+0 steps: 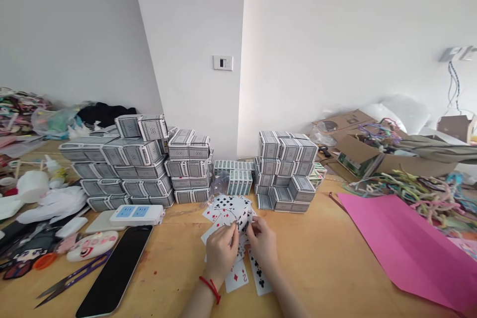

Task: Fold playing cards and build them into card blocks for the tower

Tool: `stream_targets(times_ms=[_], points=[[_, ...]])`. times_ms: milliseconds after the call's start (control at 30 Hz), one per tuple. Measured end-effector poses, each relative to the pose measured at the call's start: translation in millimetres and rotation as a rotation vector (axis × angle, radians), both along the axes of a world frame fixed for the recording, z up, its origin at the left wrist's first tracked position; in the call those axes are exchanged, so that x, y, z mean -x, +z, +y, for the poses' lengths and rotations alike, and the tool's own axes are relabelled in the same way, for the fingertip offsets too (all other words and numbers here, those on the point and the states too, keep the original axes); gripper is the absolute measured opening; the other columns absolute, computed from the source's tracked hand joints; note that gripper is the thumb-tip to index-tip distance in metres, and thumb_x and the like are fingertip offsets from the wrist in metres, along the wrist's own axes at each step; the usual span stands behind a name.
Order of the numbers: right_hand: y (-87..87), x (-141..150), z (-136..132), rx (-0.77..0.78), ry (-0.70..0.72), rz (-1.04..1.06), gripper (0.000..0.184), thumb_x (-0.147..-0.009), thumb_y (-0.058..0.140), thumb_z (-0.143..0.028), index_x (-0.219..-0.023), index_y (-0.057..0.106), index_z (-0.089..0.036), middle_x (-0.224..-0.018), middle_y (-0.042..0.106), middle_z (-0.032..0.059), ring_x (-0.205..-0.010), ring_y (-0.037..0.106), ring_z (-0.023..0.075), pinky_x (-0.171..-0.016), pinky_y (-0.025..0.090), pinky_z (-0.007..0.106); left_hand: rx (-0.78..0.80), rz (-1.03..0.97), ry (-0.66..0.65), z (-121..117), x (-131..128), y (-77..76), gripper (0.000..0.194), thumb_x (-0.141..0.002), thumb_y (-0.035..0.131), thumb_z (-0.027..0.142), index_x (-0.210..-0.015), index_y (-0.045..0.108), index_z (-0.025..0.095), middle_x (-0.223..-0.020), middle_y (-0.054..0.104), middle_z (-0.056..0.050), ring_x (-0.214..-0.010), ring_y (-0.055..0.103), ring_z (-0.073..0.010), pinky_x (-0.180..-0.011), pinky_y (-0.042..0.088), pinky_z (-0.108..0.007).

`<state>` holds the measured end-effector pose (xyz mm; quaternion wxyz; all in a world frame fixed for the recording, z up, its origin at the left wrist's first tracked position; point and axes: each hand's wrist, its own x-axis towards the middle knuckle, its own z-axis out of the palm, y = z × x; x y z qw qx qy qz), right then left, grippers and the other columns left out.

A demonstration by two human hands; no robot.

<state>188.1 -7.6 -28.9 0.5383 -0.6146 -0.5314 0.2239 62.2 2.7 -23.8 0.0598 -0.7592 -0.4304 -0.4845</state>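
Between my two hands is a playing card [244, 218], pinched at its left edge by my left hand [222, 250] and at its right edge by my right hand [263, 240]. Both hands are closed, fingertips together. Beneath them a loose, fanned pile of playing cards [225, 202] lies face up on the table. A two of diamonds [235, 278] pokes out below my left hand, and a clubs card [260, 278] lies partly under my right wrist. The hands hide the middle of the pile. A red cord bracelet [210, 289] circles my left wrist.
Stacks of grey card decks stand at left [141, 171] and right [285, 171], with green-patterned decks [239, 182] between. A black phone [115, 271], thread snips [70, 280] and a power strip [137, 213] lie left. Pink paper [398, 243] and tangled cords [413, 194] occupy the right.
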Motion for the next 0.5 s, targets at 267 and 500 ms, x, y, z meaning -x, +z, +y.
stream_targets(times_ms=[267,500], points=[[2.0,0.6,-1.6,0.043,-0.049,-0.176,0.023,-0.079,0.046,-0.032,-0.060,0.051,-0.021,-0.057,0.063,0.0016,-0.055,0.059,0.0171,-0.057,0.042,0.025,-0.014,0.027,-0.012,0.6,0.0,-1.2,0.022,-0.087,0.044,0.018,-0.077,0.063,0.014,-0.052,0.057,-0.001,-0.049,0.054,-0.0117,-0.049,0.037,-0.023],[2.7,-2.7,-1.0,0.027,0.018,-0.112,0.019,-0.081,0.044,-0.035,-0.084,0.056,-0.020,-0.060,0.065,0.0000,-0.054,0.058,0.0158,-0.053,0.042,0.023,-0.027,0.049,-0.041,-0.6,0.0,0.1,0.020,-0.087,0.044,0.016,-0.077,0.061,0.014,-0.052,0.056,0.000,-0.049,0.054,-0.0120,-0.048,0.037,-0.024]])
